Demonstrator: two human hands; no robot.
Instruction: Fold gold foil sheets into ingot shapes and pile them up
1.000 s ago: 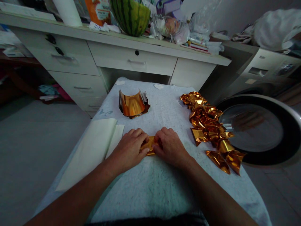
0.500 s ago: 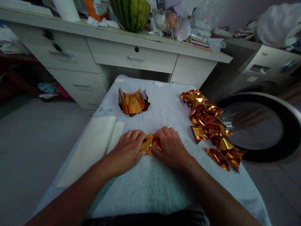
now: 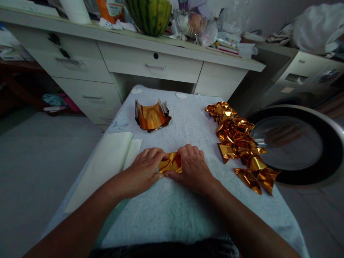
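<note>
A piece of gold foil paper [image 3: 171, 162] lies in front of me on the cloth-covered table, between both hands. My left hand [image 3: 146, 165] grips its left end, the thumb at the near edge and the fingers over the far side. On the right end, my right hand [image 3: 192, 166] holds it the same way, its thumb stretched left along the near edge. Beyond the hands stands a curved stack of gold foil sheets [image 3: 152, 117]. Folded gold foil pieces [image 3: 236, 132] are heaped along the right side.
Pale paper sheets [image 3: 107, 161] lie on the table's left side. An open washing machine door [image 3: 295, 143] stands close by the right edge. At the back, a white desk [image 3: 150, 68] with drawers carries a cut watermelon [image 3: 150, 16] and plastic bags.
My right thumb has slid left along the near edge of the foil, uncovering more of its middle. My left hand has shifted slightly left. The stack and heap have not moved.
</note>
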